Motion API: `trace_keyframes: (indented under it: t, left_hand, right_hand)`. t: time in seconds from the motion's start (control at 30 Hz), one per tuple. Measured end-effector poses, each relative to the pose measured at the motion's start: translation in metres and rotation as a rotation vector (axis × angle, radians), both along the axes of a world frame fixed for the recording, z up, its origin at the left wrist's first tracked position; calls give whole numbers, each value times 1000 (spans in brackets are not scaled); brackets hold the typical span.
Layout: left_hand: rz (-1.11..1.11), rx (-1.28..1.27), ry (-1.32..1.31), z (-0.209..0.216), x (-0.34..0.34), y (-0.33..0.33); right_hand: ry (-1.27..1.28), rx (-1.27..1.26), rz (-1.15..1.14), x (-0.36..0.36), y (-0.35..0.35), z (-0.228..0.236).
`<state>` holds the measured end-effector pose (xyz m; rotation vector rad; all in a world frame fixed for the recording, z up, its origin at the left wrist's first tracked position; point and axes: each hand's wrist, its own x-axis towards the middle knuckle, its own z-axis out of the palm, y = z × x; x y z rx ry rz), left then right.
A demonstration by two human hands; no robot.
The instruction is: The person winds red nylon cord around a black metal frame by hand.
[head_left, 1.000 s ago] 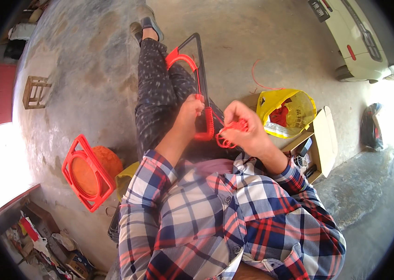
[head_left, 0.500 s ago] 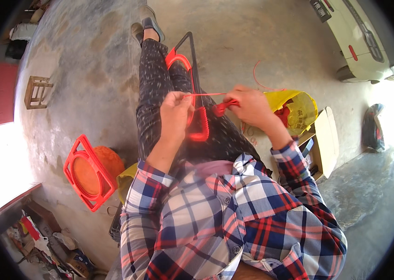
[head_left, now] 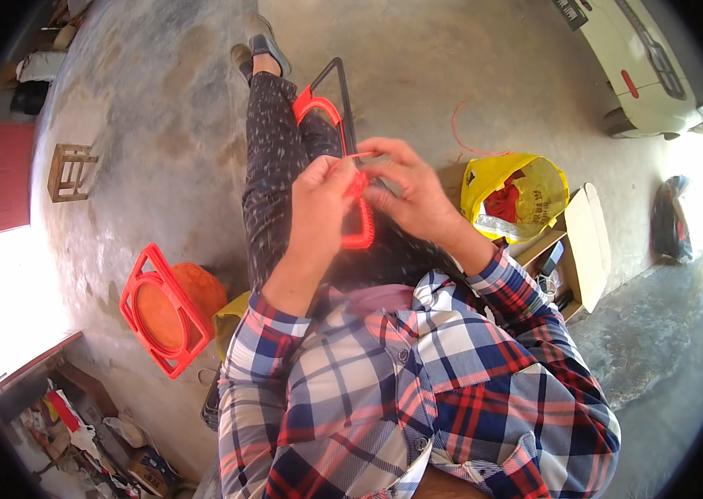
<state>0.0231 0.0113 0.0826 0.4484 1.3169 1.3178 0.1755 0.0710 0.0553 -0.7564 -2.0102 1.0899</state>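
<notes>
My left hand [head_left: 316,193] is closed in a pinch on a red cord [head_left: 362,155] above my lap. Close against it, my right hand [head_left: 418,195] has its fingers curled at the same cord, index finger bent over the strand. A blurred red bundle lies between the fingertips; its exact form is hard to make out. Below the hands, a red frame [head_left: 366,233] with a ribbed, cord-wound edge rests on my thighs. A black metal bar [head_left: 346,100] runs up from it along my legs, beside a curved red part [head_left: 314,103].
To my right stand a yellow bag [head_left: 474,187] with red material inside and an open box [head_left: 572,279]. A loose red cord [head_left: 456,125] trails on the floor. On the left are an orange-red reel-like frame [head_left: 164,312] and a wooden stool [head_left: 71,173]. A parked vehicle [head_left: 638,66] is far right.
My right hand has moved left to meet my left hand, bringing the red bundle along. The cord stretched between them has shortened. The red frame stays on my lap.
</notes>
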Motion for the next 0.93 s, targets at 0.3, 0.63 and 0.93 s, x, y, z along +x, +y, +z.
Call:
trace_keyframes:
  t: [0.3, 0.63, 0.93]
  left_hand:
    - [63, -86, 30, -29, -3, 10]
    - [60, -156, -195, -67, -8, 14]
    - [-170, 427, 1160, -44, 5, -19]
  right_hand:
    - [1069, -849, 265, 120, 48, 75]
    - [387, -525, -522, 187, -19, 104]
    - [737, -1204, -251, 130, -17, -40]
